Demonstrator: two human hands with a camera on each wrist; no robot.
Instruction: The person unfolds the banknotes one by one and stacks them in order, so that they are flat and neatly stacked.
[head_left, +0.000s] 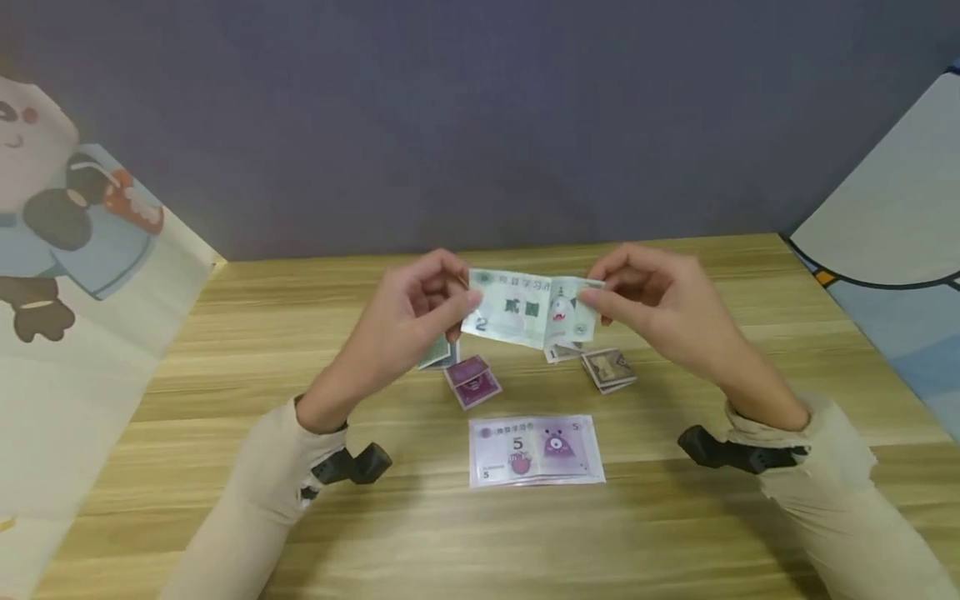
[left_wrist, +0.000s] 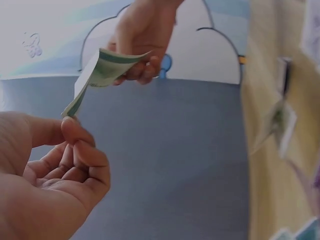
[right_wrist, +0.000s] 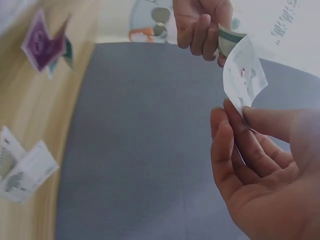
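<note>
A pale green banknote (head_left: 510, 308) marked 2 is stretched between both hands above the table, creased toward its right side. My left hand (head_left: 408, 321) pinches its left end between thumb and fingers. The right end is pinched by my right hand (head_left: 663, 308). In the left wrist view the note (left_wrist: 102, 70) bends upward from the left fingertips (left_wrist: 72, 125). The right wrist view shows the white face of the note (right_wrist: 245, 75) above my right hand (right_wrist: 270, 170).
A purple 5 note (head_left: 536, 451) lies flat nearer the front. Behind it are a folded purple note (head_left: 472, 382), a folded brown note (head_left: 609, 369), a green one (head_left: 437, 353) and a grey-white one (head_left: 558, 352). A dark panel (head_left: 480, 125) stands behind the table (head_left: 375, 550).
</note>
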